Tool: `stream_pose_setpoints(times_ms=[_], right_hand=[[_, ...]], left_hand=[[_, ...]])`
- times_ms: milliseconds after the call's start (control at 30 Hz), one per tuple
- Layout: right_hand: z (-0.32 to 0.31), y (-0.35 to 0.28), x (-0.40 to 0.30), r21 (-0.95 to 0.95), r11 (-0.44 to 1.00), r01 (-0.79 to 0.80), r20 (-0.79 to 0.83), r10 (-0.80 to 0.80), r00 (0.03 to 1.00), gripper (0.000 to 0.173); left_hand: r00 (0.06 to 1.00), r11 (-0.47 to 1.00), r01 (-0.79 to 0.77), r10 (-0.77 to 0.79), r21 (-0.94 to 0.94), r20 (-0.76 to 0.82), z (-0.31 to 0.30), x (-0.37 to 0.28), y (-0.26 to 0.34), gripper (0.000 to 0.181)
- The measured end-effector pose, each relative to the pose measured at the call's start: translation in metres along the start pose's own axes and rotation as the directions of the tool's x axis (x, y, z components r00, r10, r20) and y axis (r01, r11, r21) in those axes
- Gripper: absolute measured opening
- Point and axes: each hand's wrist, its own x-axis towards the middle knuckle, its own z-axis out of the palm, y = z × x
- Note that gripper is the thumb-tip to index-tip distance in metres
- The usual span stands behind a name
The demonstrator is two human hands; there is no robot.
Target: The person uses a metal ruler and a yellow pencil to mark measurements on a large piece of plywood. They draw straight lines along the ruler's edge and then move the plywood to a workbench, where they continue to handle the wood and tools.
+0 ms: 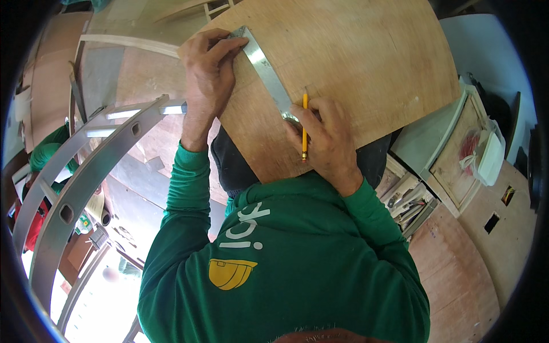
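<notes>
A plywood panel (364,55) lies before me, its near edge close to my body. Across its left part runs a metal try square's blade (268,75), slanting from upper left to lower right. My left hand (212,64) grips the square's far end at the panel's left edge. Near the blade's lower end, my right hand (328,133) touches the metal with its fingertips. A yellow pencil (305,124) is held between the fingers of that same hand, its tip pointing away from me. The palms of both hands are hidden.
An aluminium ladder (92,171) stands at the left, with a person in green sleeves (47,154) beyond it. At the right are a wooden cabinet panel (450,158), a white foam container (491,158) in a plastic bag and a compartment of assorted tools (405,197).
</notes>
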Motion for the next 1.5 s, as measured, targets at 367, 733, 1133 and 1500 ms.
stream_pose_setpoints(times_ms=[367,733,1133,1500], right_hand=[[0.003,0.000,-0.001,0.015,1.000,-0.022,-0.029,0.022,0.999,0.039],[0.004,0.000,-0.001,0.018,1.000,-0.020,-0.042,0.021,0.999,0.039],[0.002,0.001,-0.002,-0.002,1.000,-0.006,-0.003,0.006,1.000,0.033],[-0.011,0.008,0.019,0.355,0.926,-0.131,0.062,0.117,0.991,0.026]], left_hand=[[0.999,0.997,-0.034,0.033,0.063,0.018,-0.001,0.000,-0.001,0.024],[0.999,0.998,-0.029,0.028,0.053,0.023,-0.003,0.000,-0.001,0.024],[0.996,0.995,-0.058,0.053,0.078,0.065,-0.005,-0.002,-0.005,0.023],[0.982,0.983,0.029,-0.062,0.181,0.178,-0.015,-0.011,0.034,0.059]])
